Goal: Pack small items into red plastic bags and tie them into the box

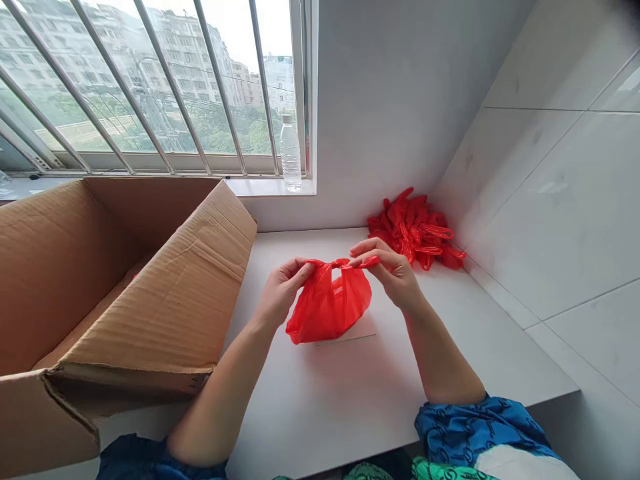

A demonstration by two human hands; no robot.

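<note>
A red plastic bag hangs between my two hands over the white table, its handles stretched sideways at the top. My left hand pinches the left handle between thumb and fingers. The right handle is pinched in my right hand, whose other fingers are partly spread. Below and behind the bag, a flat pale item lies on the table; the bag hides most of it. What is inside the bag cannot be made out.
A large open cardboard box stands at the left. Red plastic bags lie piled at the back right by the wall. A clear bottle stands on the sill of the barred window. The white table has its front edge near my body.
</note>
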